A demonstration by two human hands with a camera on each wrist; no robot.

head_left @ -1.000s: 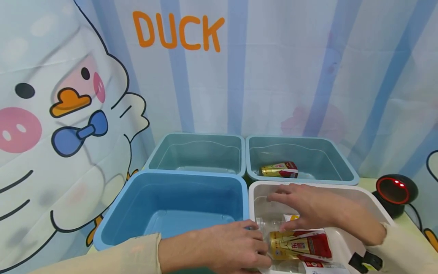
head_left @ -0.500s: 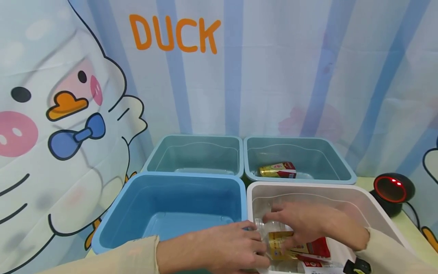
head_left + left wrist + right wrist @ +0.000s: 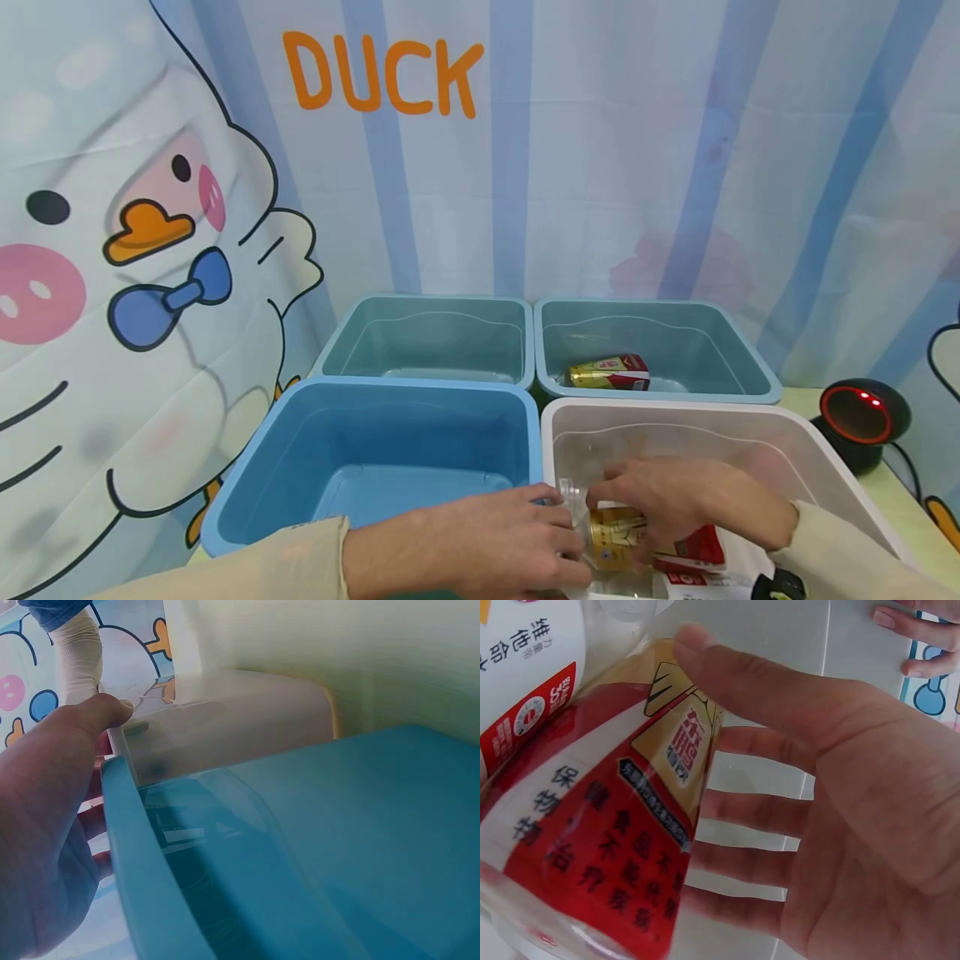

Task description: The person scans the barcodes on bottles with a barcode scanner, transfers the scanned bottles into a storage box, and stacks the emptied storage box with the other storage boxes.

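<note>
My right hand (image 3: 675, 496) reaches down into the white bin (image 3: 705, 406) and grips a drink bottle with a gold and red label (image 3: 615, 537), which lies on its side. In the right wrist view the thumb (image 3: 727, 671) overlaps the edge of the label, while the other fingers pass behind the bottle (image 3: 607, 825). Beside it lies a clear bottle with a white and red label (image 3: 532, 667). My left hand (image 3: 487, 542) rests over the rim between the blue bin (image 3: 420, 383) and the white one, fingers relaxed and holding nothing.
Two teal bins stand behind; the right one (image 3: 675, 321) holds a gold and red drink carton (image 3: 609, 372), the left one (image 3: 442, 342) shows a bare floor. A black scanner-like device with a red ring (image 3: 862, 412) stands right of the white bin. A printed curtain (image 3: 600, 167) hangs close behind.
My right hand has come down and toward me into the white bin, from above the bottles onto the gold and red bottle. The left hand has stayed at the rim.
</note>
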